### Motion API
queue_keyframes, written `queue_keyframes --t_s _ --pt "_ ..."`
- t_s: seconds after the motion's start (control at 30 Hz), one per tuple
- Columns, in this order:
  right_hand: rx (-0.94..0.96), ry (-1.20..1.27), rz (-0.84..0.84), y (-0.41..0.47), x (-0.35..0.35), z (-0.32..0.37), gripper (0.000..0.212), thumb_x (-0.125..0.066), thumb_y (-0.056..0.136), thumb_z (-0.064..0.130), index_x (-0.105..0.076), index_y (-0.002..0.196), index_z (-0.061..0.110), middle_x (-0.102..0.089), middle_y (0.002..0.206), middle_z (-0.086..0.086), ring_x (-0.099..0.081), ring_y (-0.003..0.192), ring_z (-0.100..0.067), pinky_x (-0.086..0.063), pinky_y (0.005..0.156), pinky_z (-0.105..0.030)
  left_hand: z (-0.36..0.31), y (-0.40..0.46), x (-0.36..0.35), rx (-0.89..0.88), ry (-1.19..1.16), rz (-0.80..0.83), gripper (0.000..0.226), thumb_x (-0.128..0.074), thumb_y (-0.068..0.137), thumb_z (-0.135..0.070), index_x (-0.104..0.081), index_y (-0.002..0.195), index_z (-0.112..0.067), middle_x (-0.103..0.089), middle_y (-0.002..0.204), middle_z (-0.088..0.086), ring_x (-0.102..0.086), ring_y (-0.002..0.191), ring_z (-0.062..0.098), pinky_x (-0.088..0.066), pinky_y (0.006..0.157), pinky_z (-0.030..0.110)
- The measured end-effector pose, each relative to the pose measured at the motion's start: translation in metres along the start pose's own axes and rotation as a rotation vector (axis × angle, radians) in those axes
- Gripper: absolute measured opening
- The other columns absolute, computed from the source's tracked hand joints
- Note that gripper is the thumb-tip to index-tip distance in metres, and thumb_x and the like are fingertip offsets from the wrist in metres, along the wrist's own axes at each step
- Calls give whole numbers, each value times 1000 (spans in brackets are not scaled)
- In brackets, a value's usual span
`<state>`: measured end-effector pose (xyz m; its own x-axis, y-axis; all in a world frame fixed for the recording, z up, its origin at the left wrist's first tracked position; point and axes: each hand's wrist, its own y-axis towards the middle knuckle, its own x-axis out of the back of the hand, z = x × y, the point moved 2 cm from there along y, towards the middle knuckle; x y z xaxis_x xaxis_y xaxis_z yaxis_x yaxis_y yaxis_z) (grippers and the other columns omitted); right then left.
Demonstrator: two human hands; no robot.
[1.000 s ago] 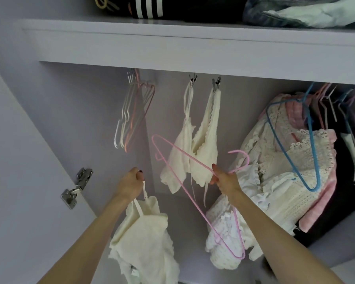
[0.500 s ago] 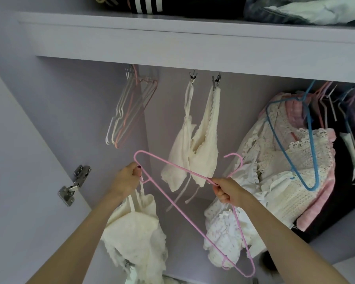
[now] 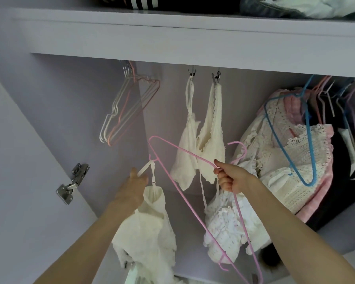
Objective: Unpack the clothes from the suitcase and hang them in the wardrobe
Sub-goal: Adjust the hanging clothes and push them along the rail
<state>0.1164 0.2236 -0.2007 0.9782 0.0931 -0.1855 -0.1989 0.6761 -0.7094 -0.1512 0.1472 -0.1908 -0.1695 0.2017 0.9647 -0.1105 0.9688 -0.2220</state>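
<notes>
My right hand (image 3: 231, 179) grips a pink wire hanger (image 3: 184, 193) near its hook, inside the open lilac wardrobe. The hanger slants down to the right. My left hand (image 3: 132, 190) pinches the thin strap of a cream lace top (image 3: 150, 232), and the strap loops over the small notch at the hanger's upper left corner. The top dangles below my left wrist. Its other strap is hidden.
Several bare wire hangers (image 3: 127, 111) hang at the rail's left end. Two cream pieces (image 3: 201, 140) hang from metal clips in the middle. Lace and pink clothes with a blue hanger (image 3: 295, 140) crowd the right. A shelf (image 3: 172, 37) with folded clothes is overhead. A door hinge (image 3: 73, 183) sits at left.
The pink hanger swung left toward my left hand, and the top's strap now sits over the hanger's left notch. My right hand shifted slightly along the hanger.
</notes>
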Motion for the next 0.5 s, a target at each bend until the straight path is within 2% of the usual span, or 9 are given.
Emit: queue_keyframes --t_s 0.07,0.2,0.3,0.37,0.43,0.5 --pt "-2 4 38 -2 4 4 43 -50 94 41 -42 61 14 -21 37 10 -16 26 -4 -10 27 -14 1 1 -4 43 -1 -55 35 -38 88 6 -44 118 -12 -34 120 9 -49 86 27 -48 81 35" --pt "-10 16 83 -8 9 8 42 -49 95 41 -44 63 13 -21 38 9 -17 27 -3 -12 27 -14 7 11 -11 92 -182 -132 13 -43 91 -5 -49 100 -10 -50 111 10 -52 90 32 -44 79 38" --pt "-18 23 113 -14 10 10 42 -49 94 41 -45 64 13 -22 39 9 -18 28 -3 -12 29 -14 5 11 -15 41 -153 -177 15 -48 94 -9 -61 101 -7 -41 113 9 -57 91 34 -48 81 44" --pt "-18 61 122 -16 11 12 42 -49 94 41 -44 64 13 -22 39 9 -18 27 -3 -12 29 -14 4 10 -15 -30 -217 -233 15 -50 93 -8 -64 99 -5 -40 116 9 -60 93 33 -48 83 38" --pt "-7 159 105 -17 12 14 41 -51 94 40 -43 64 13 -23 38 9 -19 26 -4 -13 27 -14 4 12 -17 -124 -325 -276 13 -55 91 -7 -67 91 -2 -51 112 12 -60 94 30 -43 86 28" --pt "7 294 48 -16 15 15 41 -51 93 40 -43 64 12 -24 36 8 -19 25 -4 -15 25 -15 4 8 -18 -187 -475 -229 16 -56 89 -5 -66 77 -9 -65 89 14 -62 80 23 -41 76 23"
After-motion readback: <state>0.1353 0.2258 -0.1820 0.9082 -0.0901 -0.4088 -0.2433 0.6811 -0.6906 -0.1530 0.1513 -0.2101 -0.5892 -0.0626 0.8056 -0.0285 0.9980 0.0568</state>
